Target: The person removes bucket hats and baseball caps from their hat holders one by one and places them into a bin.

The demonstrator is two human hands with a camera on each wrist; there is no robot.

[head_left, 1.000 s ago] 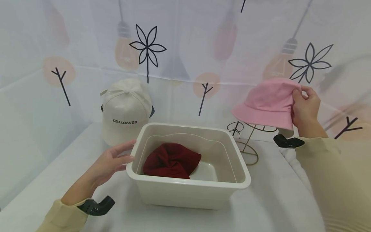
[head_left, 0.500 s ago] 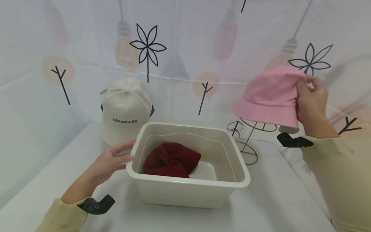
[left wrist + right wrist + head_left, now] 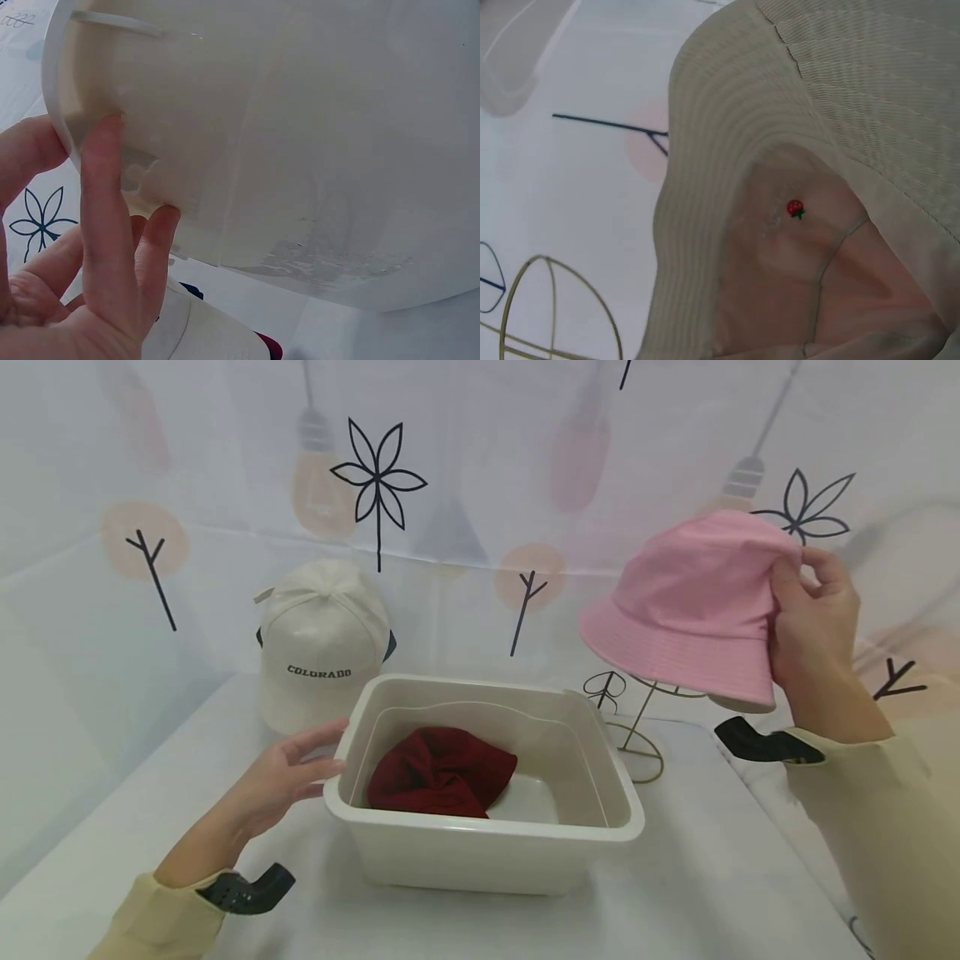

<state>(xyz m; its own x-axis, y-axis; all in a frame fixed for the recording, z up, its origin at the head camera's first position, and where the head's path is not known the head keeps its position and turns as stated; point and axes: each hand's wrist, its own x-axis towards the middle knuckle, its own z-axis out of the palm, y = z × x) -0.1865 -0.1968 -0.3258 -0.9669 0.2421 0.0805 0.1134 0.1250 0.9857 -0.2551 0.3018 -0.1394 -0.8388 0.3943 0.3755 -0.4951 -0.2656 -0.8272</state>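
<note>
My right hand (image 3: 816,622) pinches a pink bucket hat (image 3: 686,593) by the side of its crown, holding it in the air at the right. In the right wrist view the hat's beige brim underside (image 3: 697,210) and its inside, with a small strawberry mark (image 3: 795,208), face the camera; the hand itself is hidden there. My left hand (image 3: 281,777) rests its extended fingers against the left side of a cream plastic tub (image 3: 487,852). Up close, its fingertips (image 3: 161,221) touch the tub's outer wall. A crumpled dark red hat (image 3: 442,772) lies in the tub's left part.
A gold wire hat stand (image 3: 633,735) is behind the tub at the right, partly below the pink hat. Behind the tub's left corner a cream cap (image 3: 322,647) lettered COLORADO sits upright. A patterned cloth (image 3: 465,468) hangs along the back of the white table (image 3: 285,877).
The pink hat has gone up and come nearer in my right hand, moving off above the wire stand. My left hand has stayed at the tub's side.
</note>
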